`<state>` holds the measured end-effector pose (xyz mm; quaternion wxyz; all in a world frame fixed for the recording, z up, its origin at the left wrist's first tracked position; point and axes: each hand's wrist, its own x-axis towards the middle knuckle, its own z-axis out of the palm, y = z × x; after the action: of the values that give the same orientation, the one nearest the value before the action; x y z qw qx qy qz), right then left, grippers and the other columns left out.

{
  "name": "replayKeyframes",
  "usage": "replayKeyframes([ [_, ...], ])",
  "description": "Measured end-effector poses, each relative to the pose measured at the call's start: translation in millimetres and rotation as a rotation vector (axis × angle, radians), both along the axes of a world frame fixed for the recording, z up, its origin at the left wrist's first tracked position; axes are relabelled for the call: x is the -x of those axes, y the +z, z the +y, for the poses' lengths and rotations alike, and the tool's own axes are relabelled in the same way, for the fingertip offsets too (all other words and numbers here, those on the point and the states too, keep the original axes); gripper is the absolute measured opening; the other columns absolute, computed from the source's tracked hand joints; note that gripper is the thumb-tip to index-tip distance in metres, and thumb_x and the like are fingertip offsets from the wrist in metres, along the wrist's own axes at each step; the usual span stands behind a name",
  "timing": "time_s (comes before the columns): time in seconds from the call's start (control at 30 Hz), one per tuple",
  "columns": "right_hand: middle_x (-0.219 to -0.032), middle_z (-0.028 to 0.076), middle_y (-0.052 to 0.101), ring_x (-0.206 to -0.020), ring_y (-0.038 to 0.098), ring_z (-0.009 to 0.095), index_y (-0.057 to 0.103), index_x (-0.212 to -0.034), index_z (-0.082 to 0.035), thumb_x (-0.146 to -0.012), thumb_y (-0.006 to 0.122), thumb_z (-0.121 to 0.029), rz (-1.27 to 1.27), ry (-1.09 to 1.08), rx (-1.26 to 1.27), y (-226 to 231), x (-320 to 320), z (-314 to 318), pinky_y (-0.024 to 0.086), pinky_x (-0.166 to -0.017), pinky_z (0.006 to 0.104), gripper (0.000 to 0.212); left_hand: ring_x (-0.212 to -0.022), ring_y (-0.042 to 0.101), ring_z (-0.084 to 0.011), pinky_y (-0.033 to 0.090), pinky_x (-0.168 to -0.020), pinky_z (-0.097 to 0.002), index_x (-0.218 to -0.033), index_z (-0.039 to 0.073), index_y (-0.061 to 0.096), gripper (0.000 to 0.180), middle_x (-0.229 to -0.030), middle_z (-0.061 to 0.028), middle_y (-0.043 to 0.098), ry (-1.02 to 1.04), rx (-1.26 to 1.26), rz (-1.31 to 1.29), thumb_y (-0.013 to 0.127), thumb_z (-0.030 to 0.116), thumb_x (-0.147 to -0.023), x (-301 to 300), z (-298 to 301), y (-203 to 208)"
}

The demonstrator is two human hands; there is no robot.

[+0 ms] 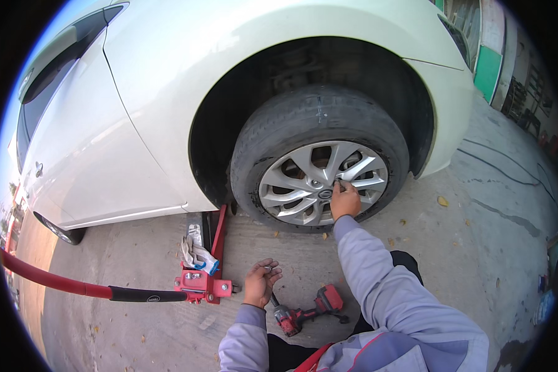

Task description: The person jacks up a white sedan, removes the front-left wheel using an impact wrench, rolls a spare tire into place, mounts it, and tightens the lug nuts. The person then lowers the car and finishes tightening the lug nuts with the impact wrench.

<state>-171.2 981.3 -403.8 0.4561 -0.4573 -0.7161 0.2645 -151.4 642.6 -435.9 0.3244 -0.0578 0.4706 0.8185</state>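
A car wheel (322, 133) with a silver multi-spoke rim (285, 180) sits in the arch of a white car (155, 80). At the hub, beside the centre cap (325, 194), my right hand (346, 201) has its fingertips pinched at a bolt hole. Whatever they grip is hidden by the fingers. My left hand (260, 283) is lower and to the left, palm up with curled fingers around a small shiny metal nut (268, 268). Just right of that hand, a red and black cordless impact wrench (301, 313) lies on the ground.
A red floor jack (203, 285) reaches under the car, its long handle (62, 276) extending left. White and blue work gloves (198, 255) rest on the jack. Dark hoses (502, 158) run across the concrete at right, near a green-and-white door (487, 74).
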Motion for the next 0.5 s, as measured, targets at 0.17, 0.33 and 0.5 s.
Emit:
replayKeyframes([
  [0.17, -0.097, 0.015, 0.077, -0.094, 0.072, 0.036, 0.079, -0.099, -0.01, -0.093, 0.068, -0.039, 0.139, 0.02, 0.388, 7, 5, -4, 0.055, -0.085, 0.0451, 0.032, -0.093, 0.069, -0.0315, 0.059, -0.083, -0.042, -0.126, -0.009, 0.053, 0.035, -0.114, -0.0222, 0.066, 0.002, 0.002, 0.005, 0.045, -0.002, -0.093, -1, 2, 2],
  [0.33, -0.097, 0.019, 0.077, -0.093, 0.073, 0.036, 0.077, -0.102, 0.0, -0.094, 0.068, -0.035, 0.253, 0.037, 0.482, 2, 10, -5, 0.055, -0.086, 0.0438, 0.037, -0.093, 0.069, -0.0306, 0.059, -0.084, -0.041, -0.129, -0.007, 0.052, 0.037, -0.117, -0.0208, 0.066, -0.019, 0.013, 0.015, 0.046, 0.001, -0.094, -1, 2, 3],
  [0.5, -0.096, 0.019, 0.076, -0.087, 0.073, 0.028, 0.072, -0.1, 0.012, -0.094, 0.069, -0.023, 0.769, 0.055, 0.643, -6, 29, -8, 0.054, -0.082, 0.0383, 0.035, -0.093, 0.069, -0.0313, 0.06, -0.083, -0.0416, -0.127, -0.008, 0.052, 0.035, -0.116, -0.0224, 0.066, -0.013, -0.007, 0.008, 0.046, 0.0, -0.094, -1, 3, 4],
])
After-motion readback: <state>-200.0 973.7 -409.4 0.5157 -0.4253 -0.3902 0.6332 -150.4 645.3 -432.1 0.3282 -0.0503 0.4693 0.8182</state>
